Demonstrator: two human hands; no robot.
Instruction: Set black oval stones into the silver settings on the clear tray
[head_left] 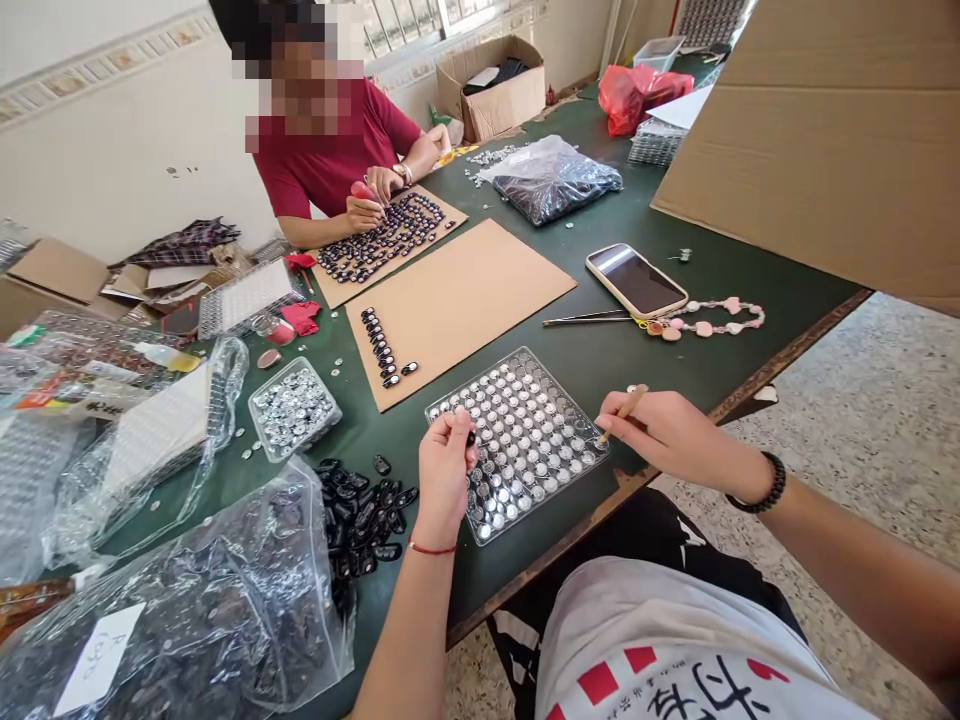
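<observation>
My left hand (445, 466) is closed in a pinch on a small black piece, held over the left edge of a clear plastic tray (564, 480) filled with several small silver caps. My right hand (667, 432) grips a thin wooden stick (624, 408), its tip touching the tray's right edge. A heap of black oval pieces (364, 512) lies just left of my left hand. On the brown board (465, 295) beyond the tray, several black pieces (381, 350) sit in a short row.
Across the green table (675, 290) a person in a red shirt (330, 150) works on another board of black pieces (382, 235). A phone (636, 279), a bead charm, plastic bags of parts (551, 178), a small box of silver caps (294, 408) and a large cardboard sheet (825, 150) lie around.
</observation>
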